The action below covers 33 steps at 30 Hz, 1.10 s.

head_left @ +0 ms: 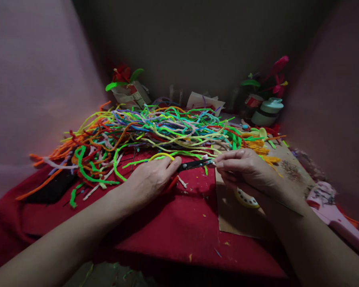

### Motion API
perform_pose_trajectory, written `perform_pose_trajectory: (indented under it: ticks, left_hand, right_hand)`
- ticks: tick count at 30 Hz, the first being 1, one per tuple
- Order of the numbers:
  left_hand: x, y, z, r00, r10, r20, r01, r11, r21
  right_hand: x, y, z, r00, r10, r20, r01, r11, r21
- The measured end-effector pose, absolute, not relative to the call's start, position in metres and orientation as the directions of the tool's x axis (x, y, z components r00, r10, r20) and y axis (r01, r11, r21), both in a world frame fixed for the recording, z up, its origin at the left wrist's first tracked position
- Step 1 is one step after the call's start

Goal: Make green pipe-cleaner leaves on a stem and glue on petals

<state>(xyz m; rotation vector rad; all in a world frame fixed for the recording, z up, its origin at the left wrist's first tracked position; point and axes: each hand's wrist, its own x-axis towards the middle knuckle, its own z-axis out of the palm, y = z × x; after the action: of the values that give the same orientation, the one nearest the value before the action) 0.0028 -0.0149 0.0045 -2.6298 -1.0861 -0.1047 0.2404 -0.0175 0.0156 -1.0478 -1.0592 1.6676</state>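
My left hand (152,177) is closed on a small dark tool (194,164), which looks like scissors or pliers, its tip pointing right. The tip of the tool meets the fingertips of my right hand (241,165), pinched together around something small that I cannot make out. A thin dark wire (279,202) runs from under my right hand along the forearm. Just behind both hands lies a big tangled heap of coloured pipe cleaners (173,127). A yellow one (161,156) curves over my left hand.
The table has a red cloth (173,227) with scraps on it. A cardboard sheet (236,221) lies under my right hand, a pink tool (335,219) at the right. Behind the heap stand fuzzy flowers (122,75), a pale jar (267,111) and papers (202,101).
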Motion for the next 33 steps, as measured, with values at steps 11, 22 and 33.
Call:
perform_pose_trajectory:
  ticks: [11,22,33]
  left_hand:
    - [0.002,-0.011,-0.017,0.654,0.643,0.398,0.68,-0.731,0.063]
    - [0.016,-0.025,-0.009,0.645,0.703,0.3,0.749,-0.66,-0.062]
    - [0.015,-0.026,-0.01,0.634,0.699,0.33,0.758,-0.648,-0.083]
  right_hand:
    - [0.233,-0.015,0.01,-0.062,0.998,-0.001,-0.384,-0.025,-0.923]
    - [0.223,-0.023,0.006,-0.041,0.999,0.017,-0.436,-0.003,-0.9]
    - [0.216,-0.025,0.009,-0.032,0.999,0.022,-0.49,0.003,-0.871]
